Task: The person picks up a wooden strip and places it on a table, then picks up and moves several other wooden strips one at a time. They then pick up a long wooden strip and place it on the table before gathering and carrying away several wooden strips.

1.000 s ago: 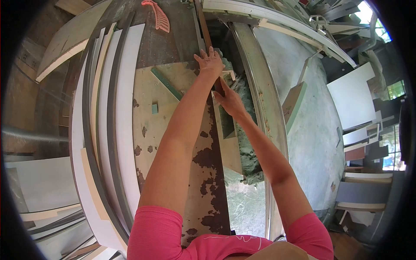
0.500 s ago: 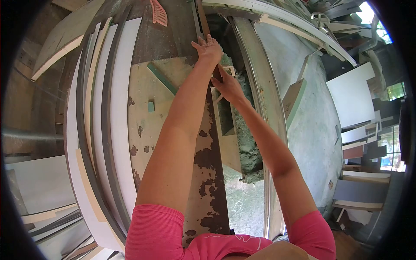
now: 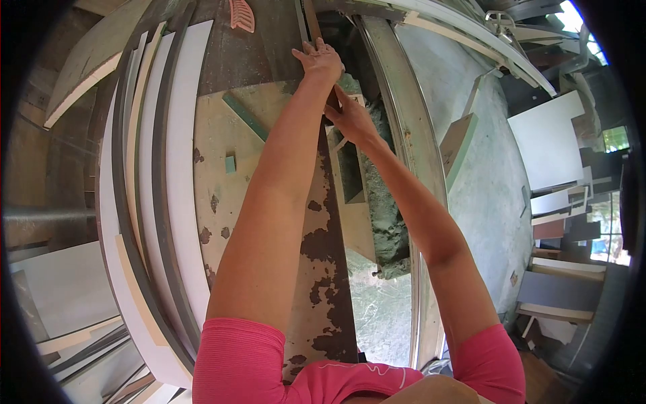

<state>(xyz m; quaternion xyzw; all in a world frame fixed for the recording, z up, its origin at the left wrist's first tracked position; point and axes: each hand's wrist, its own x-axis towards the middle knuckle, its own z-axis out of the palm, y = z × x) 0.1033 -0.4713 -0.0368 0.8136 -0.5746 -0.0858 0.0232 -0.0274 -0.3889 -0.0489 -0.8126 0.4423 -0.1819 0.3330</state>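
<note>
Brown strip of wood lies along the right edge of the worn worktop, at the far end of our reach, as we feed it away from us. Our left hand is spread flat with the palm down and the fingers together, pressing on the strip's top face. Our right hand sits just nearer, its fingers closed against the strip's right side in what looks like a pinch between thumb and fingertips; the underside of the grip is hidden, so we cannot tell how far the fingers wrap round.

We judge the step in hand to be sliding the strip lengthwise, and doing it well means keeping the left palm flat so the strip stays down on the worktop, while the right hand steers from the side without twisting it. Both hands should stay over the worktop, clear of the dark gap and the heap of green dust just to the right.

Its long axis runs near to far, almost in line with our forearms, with the far end leaning slightly left and passing out of the top of the view. The near part is covered by our hands, so we cannot tell where it ends.

To the left, long white and grey boards lie side by side. A pink comb-shaped piece rests far left of the hands, and a small green block sits on the worktop, well apart from them.
</note>
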